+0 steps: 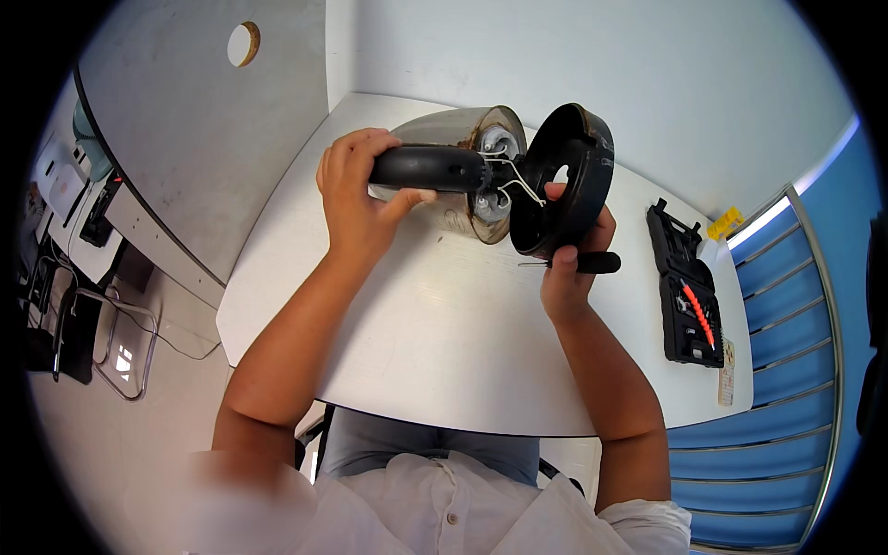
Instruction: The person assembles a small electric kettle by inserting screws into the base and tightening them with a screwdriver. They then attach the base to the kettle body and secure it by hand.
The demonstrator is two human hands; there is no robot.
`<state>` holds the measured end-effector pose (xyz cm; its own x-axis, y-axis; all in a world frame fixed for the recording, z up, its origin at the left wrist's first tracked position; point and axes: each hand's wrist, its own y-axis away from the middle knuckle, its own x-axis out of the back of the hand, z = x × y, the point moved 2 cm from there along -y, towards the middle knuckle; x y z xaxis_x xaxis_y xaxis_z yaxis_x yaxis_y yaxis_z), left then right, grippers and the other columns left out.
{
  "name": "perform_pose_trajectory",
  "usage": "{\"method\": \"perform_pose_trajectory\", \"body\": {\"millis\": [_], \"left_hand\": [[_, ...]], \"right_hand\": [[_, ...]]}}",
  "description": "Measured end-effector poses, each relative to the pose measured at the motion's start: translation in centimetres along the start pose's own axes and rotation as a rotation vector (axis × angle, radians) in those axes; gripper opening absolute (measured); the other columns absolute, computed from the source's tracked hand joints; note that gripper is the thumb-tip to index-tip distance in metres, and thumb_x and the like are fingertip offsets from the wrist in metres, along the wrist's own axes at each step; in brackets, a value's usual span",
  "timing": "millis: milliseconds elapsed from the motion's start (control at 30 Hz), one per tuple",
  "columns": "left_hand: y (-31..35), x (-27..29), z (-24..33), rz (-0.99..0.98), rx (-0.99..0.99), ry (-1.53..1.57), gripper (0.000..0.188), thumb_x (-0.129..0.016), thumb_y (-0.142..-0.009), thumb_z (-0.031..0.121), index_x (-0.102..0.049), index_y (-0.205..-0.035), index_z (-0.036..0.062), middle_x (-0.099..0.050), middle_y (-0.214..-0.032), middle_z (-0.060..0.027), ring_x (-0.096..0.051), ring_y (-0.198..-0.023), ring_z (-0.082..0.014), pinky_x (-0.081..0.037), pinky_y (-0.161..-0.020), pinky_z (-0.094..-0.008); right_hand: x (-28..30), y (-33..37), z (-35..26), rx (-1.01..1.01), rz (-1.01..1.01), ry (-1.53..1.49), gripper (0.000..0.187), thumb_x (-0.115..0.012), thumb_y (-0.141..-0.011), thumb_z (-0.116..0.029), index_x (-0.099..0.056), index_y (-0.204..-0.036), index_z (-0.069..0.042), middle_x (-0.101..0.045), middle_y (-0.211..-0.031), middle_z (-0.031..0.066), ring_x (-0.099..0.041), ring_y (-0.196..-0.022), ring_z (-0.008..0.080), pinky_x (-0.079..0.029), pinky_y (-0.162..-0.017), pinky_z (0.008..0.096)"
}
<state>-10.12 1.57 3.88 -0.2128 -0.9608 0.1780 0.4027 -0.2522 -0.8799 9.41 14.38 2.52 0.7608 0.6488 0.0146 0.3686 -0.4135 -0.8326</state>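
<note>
An electric kettle with a dull metal body (435, 128) lies on its side, its bottom facing right. My left hand (361, 190) is closed around its black handle (430, 168). The underside is exposed, with white wires (523, 182) running from it toward a round black bottom cover (592, 157). My right hand (573, 268) grips this cover, fingers behind it and one fingertip showing through its opening. The same hand also holds a screwdriver (599, 263) with a black handle, its thin shaft pointing left. The cover stands apart from the kettle body.
An open black tool case (684, 282) with an orange flexible shaft (697, 314) lies on the white table (444, 351) at the right. Near it are a pale remote control (727, 375) and a yellow object (725, 223). A metal railing (832, 305) borders the right side; a grey partition (203, 120) stands left.
</note>
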Motion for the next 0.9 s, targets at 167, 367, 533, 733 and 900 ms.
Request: {"method": "perform_pose_trajectory", "body": {"millis": [167,367,533,733,900], "left_hand": [[-0.1,-0.1,0.1,0.001,0.000,0.017,0.059,-0.081,-0.056,0.042,-0.058,-0.102,0.0121,-0.056,-0.105,-0.0034,-0.049,-0.101,-0.0251,-0.034,-0.090,-0.0393],[-0.3,0.2,0.1,0.024,-0.008,0.044,0.059,-0.082,-0.054,0.037,-0.057,-0.101,0.0106,-0.057,-0.103,-0.0045,-0.051,-0.097,-0.0259,-0.038,-0.086,-0.0378],[-0.6,0.3,-0.2,0.058,0.023,0.097,0.058,-0.083,-0.055,0.033,-0.057,-0.100,0.0083,-0.056,-0.102,-0.0069,-0.053,-0.094,-0.0272,-0.043,-0.081,-0.0370],[-0.6,0.4,-0.1,0.070,0.024,0.123,0.058,-0.083,-0.055,0.031,-0.057,-0.101,0.0072,-0.056,-0.102,-0.0082,-0.054,-0.094,-0.0271,-0.044,-0.080,-0.0367],[-0.6,0.6,-0.2,0.084,0.012,0.113,0.059,-0.083,-0.055,0.033,-0.057,-0.101,0.0084,-0.057,-0.101,-0.0068,-0.053,-0.095,-0.0261,-0.043,-0.080,-0.0367]], "right_hand": [[0.5,0.7,0.4,0.026,-0.015,0.123,0.077,-0.056,-0.085,-0.054,-0.025,-0.130,0.001,-0.044,-0.124,0.0139,-0.042,-0.114,0.0199,-0.033,-0.098,0.0362],[-0.4,-0.4,-1.2,-0.027,0.024,-0.026,0.073,-0.055,-0.086,-0.053,-0.028,-0.127,0.000,-0.048,-0.122,0.0137,-0.047,-0.110,0.0181,-0.038,-0.095,0.0331],[0.5,-1.6,-1.7,-0.076,0.076,-0.036,0.069,-0.054,-0.086,-0.054,-0.030,-0.123,-0.001,-0.049,-0.120,0.0143,-0.049,-0.108,0.0172,-0.041,-0.093,0.0320],[-0.1,-0.8,-2.0,0.036,0.001,0.009,0.070,-0.057,-0.085,-0.050,-0.027,-0.125,-0.001,-0.049,-0.121,0.0159,-0.049,-0.108,0.0188,-0.040,-0.092,0.0338],[0.7,-1.0,-1.0,0.298,-0.067,0.239,0.071,-0.061,-0.084,-0.042,-0.021,-0.128,-0.004,-0.042,-0.128,0.0217,-0.046,-0.114,0.0233,-0.041,-0.093,0.0355]]}}
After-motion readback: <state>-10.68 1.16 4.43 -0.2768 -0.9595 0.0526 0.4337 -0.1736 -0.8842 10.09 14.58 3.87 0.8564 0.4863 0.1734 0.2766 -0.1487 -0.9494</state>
